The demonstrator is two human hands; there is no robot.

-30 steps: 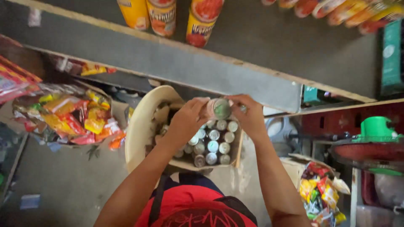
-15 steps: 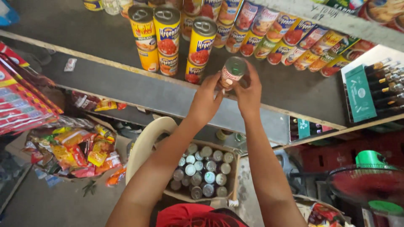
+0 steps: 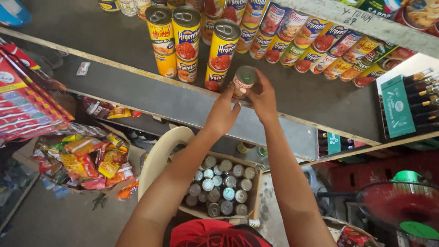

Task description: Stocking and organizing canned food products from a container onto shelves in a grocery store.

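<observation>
Your left hand [image 3: 225,112] and right hand [image 3: 264,98] both grip a small red-and-white labelled metal can [image 3: 243,81], seemingly touching the grey shelf [image 3: 137,55]; it sat higher before.

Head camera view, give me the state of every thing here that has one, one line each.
Small can: upright on the shelf edge, held between both hands.
Left hand: fingers on the can.
Right hand: fingers on the can.
Cardboard box: open, nearly full of cans.
Shelf cans: upright, stacked, sealed.
Snack packets: piled loosely.
</observation>
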